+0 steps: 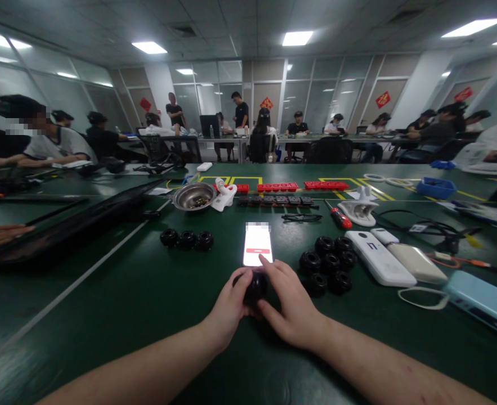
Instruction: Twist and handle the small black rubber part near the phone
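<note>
My left hand [230, 306] and my right hand [289, 301] meet on the green table [138, 292], both closed around a small black wheel [255, 287]. My right index finger stretches forward and touches the lower edge of a lit phone [257, 244] lying just beyond the hands. A cluster of several black wheels [329, 263] sits right of my right hand. Three more black wheels [187, 239] stand in a row to the left, farther out.
Farther back lie a metal bowl [194, 196], a white holder [225, 197], red part strips [290, 186], a red-handled screwdriver [338, 216] and dark parts [276, 200]. White devices [379, 257] and cables lie right. A black tray [71, 225] lies left. Other people sit around.
</note>
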`<state>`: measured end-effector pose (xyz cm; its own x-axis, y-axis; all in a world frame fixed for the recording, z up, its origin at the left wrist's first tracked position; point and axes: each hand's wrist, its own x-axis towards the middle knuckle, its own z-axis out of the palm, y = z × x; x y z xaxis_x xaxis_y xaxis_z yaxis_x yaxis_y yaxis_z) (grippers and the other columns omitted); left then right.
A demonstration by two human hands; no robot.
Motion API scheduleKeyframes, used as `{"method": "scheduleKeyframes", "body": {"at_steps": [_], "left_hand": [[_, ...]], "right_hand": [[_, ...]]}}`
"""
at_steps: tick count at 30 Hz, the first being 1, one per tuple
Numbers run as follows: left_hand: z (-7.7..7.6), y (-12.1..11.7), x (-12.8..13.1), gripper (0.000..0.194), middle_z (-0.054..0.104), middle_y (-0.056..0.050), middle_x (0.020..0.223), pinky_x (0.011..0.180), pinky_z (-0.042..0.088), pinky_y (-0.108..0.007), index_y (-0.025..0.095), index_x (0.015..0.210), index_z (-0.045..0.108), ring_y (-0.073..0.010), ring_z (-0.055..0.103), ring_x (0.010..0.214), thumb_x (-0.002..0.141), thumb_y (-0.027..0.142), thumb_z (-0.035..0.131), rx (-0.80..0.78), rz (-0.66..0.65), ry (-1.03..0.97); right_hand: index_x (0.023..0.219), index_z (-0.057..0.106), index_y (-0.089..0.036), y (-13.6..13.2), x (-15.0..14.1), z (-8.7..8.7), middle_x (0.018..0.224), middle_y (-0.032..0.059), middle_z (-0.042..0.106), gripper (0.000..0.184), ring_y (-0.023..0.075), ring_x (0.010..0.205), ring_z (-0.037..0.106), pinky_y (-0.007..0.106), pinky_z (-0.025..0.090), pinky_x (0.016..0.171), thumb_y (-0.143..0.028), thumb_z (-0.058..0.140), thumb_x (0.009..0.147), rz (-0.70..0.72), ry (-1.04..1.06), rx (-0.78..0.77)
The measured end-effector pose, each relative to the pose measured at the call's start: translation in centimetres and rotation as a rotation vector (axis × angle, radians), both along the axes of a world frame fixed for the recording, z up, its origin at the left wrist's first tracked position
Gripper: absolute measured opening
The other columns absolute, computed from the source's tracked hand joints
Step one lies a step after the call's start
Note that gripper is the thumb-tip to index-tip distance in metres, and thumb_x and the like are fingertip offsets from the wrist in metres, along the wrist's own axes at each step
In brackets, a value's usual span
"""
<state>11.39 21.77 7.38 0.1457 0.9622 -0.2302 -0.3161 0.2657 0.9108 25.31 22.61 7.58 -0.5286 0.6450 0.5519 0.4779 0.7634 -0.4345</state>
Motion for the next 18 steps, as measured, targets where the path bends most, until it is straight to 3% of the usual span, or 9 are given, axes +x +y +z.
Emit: {"method": "scheduleKeyframes", "body": {"at_steps": [3,8,13,15,18], "left_hand": [[0.13,-0.31,-0.13,0.026,0.049,-0.005,0.088,0.050,0.043,-0.025,0.019,0.096,0.043,-0.0143,0.052,0.068,0.076,0.036,0.043,0.007,-0.019,0.009],[0.30,-0.56,-0.21,0.028,0.049,-0.004,0.093,0.057,0.045,-0.027,0.021,0.100,0.040,-0.0154,0.053,0.074,0.073,0.025,0.048,0.023,-0.054,-0.018],[0.11,-0.11,-0.02,0.032,0.050,-0.002,0.076,0.046,0.042,-0.025,0.019,0.099,0.039,-0.0127,0.051,0.058,0.075,0.040,0.043,0.009,-0.045,0.018],[0.09,0.01,0.02,0.033,0.048,0.001,0.068,0.043,0.040,-0.024,0.019,0.100,0.038,-0.0108,0.049,0.050,0.075,0.040,0.043,-0.031,-0.050,0.051],[0.19,-0.08,-0.02,0.031,0.049,-0.001,0.072,0.044,0.041,-0.023,0.019,0.101,0.037,-0.0118,0.051,0.055,0.074,0.032,0.045,-0.022,-0.048,0.019]], "right_hand": [[0.125,0.026,-0.016,0.12,0.13,-0.13,0.109,0.0097,0.047,0.056,0.0244,0.098,0.043,0.042,0.036,0.084,-0.027,0.048,0.074,-0.077,0.090,-0.070],[0.096,0.050,-0.017,0.13,-0.07,-0.05,0.087,0.0071,0.054,0.020,0.0218,0.081,0.047,0.039,0.039,0.073,-0.028,0.043,0.082,-0.161,0.044,-0.073],[0.108,0.042,-0.018,0.08,-0.05,0.13,0.097,0.0071,0.053,0.028,0.0215,0.089,0.044,0.039,0.036,0.080,-0.018,0.043,0.080,-0.036,0.050,0.017],[0.112,0.039,-0.018,0.19,0.06,0.04,0.104,0.0077,0.050,0.033,0.0219,0.096,0.042,0.041,0.033,0.085,-0.016,0.041,0.080,0.004,0.059,0.020],[0.116,0.035,-0.016,0.43,0.15,-0.30,0.107,0.0095,0.047,0.037,0.0225,0.099,0.041,0.041,0.033,0.087,-0.019,0.041,0.080,-0.030,0.091,-0.037]]}}
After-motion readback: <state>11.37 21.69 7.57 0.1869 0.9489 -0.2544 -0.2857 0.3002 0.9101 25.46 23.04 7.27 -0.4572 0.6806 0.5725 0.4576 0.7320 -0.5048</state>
